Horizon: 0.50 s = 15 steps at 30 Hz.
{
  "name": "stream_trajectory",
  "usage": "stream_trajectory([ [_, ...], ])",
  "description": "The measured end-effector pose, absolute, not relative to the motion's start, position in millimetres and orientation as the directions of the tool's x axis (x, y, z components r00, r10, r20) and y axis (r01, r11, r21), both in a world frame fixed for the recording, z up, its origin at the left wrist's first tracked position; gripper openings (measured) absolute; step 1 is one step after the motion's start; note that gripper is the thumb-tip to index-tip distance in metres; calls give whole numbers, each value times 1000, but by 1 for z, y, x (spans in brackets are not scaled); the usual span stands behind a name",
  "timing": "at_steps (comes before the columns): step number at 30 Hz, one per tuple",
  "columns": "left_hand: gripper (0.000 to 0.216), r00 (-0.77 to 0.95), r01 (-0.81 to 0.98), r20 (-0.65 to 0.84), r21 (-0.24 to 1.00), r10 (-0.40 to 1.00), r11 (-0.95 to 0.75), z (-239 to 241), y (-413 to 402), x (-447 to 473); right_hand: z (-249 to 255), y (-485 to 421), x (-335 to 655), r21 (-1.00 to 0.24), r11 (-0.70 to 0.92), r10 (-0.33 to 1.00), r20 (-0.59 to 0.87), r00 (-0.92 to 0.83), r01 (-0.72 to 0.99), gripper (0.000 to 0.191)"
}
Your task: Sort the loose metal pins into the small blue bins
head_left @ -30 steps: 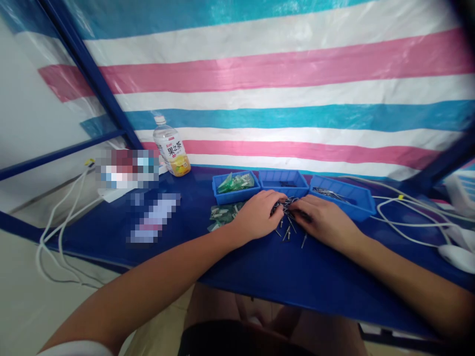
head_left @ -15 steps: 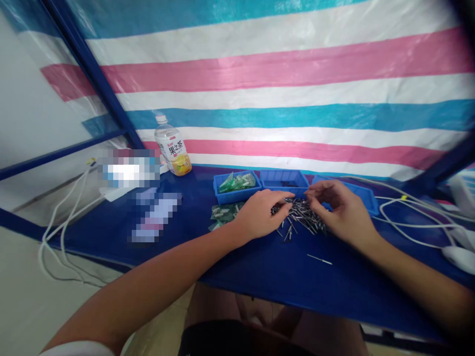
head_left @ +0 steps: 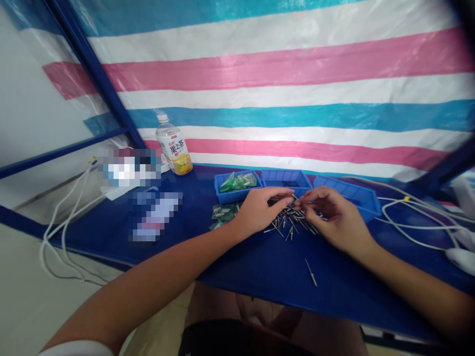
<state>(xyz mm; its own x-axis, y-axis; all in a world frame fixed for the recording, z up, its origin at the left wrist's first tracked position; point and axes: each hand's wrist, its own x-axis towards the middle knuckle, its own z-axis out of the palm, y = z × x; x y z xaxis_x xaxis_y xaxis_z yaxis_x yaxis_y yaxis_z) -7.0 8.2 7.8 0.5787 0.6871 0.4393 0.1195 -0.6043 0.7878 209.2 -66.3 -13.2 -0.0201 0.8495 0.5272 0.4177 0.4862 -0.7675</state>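
Loose blind rivets point(head_left: 291, 217), dark with thin shanks, lie heaped on the blue table under both hands. My left hand point(head_left: 260, 208) curves over the left side of the heap, thumb and fingers drawn together at its far edge; what they hold is too small to make out. Against those fingertips, my right hand point(head_left: 332, 212) pinches what looks like one thin rivet, mostly covered by its fingers. A single rivet point(head_left: 310, 273) lies apart, nearer the table's front edge.
Behind the hands stand blue bins: one with green plastic packets point(head_left: 237, 182), a middle bin point(head_left: 285, 177) with a few dark pieces, and a right bin point(head_left: 356, 198). A clear bag point(head_left: 222, 213), a drink bottle point(head_left: 175, 148), white cables point(head_left: 408, 225) and the table's edge surround them.
My right hand has moved left until its fingertips meet those of my left hand. The single rivet now lies closer to the front edge and points another way.
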Motion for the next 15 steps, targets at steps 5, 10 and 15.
stream_trajectory([
  [5,15,534,79,429,833,729,-548,6,7,-4,-18,-64,208,-799,448,880,473,-41,401,9],
  [10,11,524,56,421,850,740,-523,2,6,-3,-21,-65,206,-855,387,913,407,-16,345,17],
  [15,12,548,49,419,848,724,-528,3,4,-3,-19,-67,207,-833,336,925,379,11,439,19],
])
